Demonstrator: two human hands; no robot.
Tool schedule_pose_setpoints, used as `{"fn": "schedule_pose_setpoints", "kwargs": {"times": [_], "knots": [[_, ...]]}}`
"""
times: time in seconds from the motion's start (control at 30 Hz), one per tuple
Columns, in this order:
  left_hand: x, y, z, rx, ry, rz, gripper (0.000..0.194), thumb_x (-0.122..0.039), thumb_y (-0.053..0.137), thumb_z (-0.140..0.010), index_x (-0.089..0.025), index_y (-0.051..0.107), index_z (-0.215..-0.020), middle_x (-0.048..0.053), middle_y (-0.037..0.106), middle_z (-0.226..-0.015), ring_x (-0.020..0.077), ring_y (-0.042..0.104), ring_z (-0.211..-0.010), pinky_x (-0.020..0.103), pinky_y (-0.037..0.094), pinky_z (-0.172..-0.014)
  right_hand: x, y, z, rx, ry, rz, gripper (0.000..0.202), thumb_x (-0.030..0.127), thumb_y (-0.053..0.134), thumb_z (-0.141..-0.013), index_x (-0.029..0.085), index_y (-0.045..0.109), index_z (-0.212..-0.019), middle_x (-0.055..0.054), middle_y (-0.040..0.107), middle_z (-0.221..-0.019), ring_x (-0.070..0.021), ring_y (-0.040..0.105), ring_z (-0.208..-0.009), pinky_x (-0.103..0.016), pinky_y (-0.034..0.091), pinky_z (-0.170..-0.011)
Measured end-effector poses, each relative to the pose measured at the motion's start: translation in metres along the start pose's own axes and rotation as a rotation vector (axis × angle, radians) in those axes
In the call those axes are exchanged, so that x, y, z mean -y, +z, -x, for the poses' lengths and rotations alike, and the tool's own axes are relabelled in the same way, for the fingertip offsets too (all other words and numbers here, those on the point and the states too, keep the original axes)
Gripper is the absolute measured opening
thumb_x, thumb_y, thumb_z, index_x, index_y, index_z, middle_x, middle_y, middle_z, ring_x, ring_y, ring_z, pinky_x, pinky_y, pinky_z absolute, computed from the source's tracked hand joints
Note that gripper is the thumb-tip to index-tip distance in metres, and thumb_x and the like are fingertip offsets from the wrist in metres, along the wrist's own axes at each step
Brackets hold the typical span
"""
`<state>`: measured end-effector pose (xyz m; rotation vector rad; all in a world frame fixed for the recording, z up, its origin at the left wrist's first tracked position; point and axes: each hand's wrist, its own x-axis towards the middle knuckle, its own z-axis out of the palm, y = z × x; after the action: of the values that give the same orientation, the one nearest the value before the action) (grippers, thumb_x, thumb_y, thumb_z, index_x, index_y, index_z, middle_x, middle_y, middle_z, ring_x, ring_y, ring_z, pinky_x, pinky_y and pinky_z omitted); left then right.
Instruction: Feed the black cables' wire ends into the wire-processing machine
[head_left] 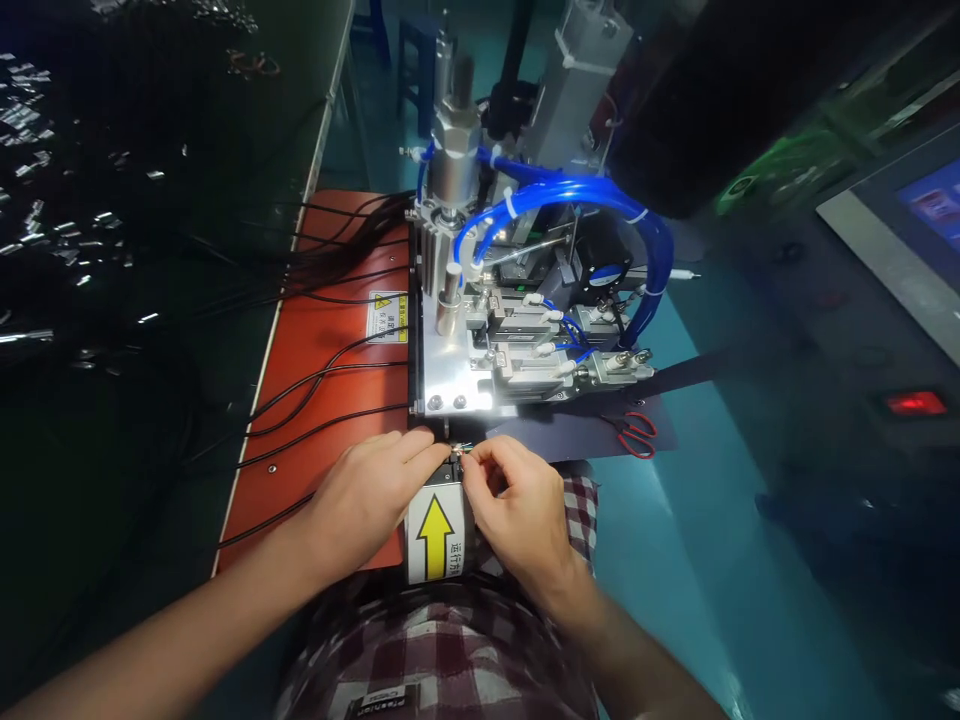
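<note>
My left hand (379, 482) and my right hand (521, 500) meet at the front of a metal machine (454, 370). Between their fingertips show the ends of thin coloured wires (460, 449), too small to make out fully. With thumb and forefinger my right hand pinches at these wires. The left hand's fingers are closed beside them, and what they hold is hidden. Just under the fingertips is a black block (448, 474) at the end of a track. A white label with a yellow arrow (435, 535) lies below it, pointing away from me.
Black cables (330, 370) cross an orange-red plate (292, 420) on the left. Blue air tubes (585, 190) arch over the machine's cylinders. Red-handled scissors (637, 435) lie right of the machine. A dark table with shiny pieces (67, 240) stands left; a control panel (892, 230) is right.
</note>
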<state>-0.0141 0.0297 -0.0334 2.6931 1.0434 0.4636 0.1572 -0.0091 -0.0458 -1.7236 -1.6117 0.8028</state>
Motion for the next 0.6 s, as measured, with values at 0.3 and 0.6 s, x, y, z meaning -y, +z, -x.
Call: {"fn": "schedule_pose_setpoints", "kwargs": {"times": [0.3,0.6], "knots": [[0.002,0.001,0.002,0.011,0.012,-0.015,0.026,-0.009,0.043,-0.088,-0.014,0.064,-0.102,0.008,0.066,-0.085,0.0192,0.062,-0.069,0.03,0.05,-0.059,-0.028,0.009,-0.017,0.211,0.363,-0.719,0.019,0.032,0.058,-0.076,0.019,0.054,-0.063,0.004,0.044,-0.055,-0.0131,0.036,-0.05,-0.026,0.028,-0.049],[0.001,0.001,0.005,-0.008,0.009,-0.04,0.029,-0.01,0.038,-0.089,-0.015,0.063,-0.103,0.01,0.063,-0.09,0.0194,0.059,-0.07,0.03,0.049,-0.059,-0.021,0.013,-0.016,0.138,0.319,-0.715,0.027,0.042,0.062,-0.079,0.019,0.055,-0.068,0.002,0.049,-0.06,-0.0138,0.041,-0.054,-0.026,0.033,-0.051]]}}
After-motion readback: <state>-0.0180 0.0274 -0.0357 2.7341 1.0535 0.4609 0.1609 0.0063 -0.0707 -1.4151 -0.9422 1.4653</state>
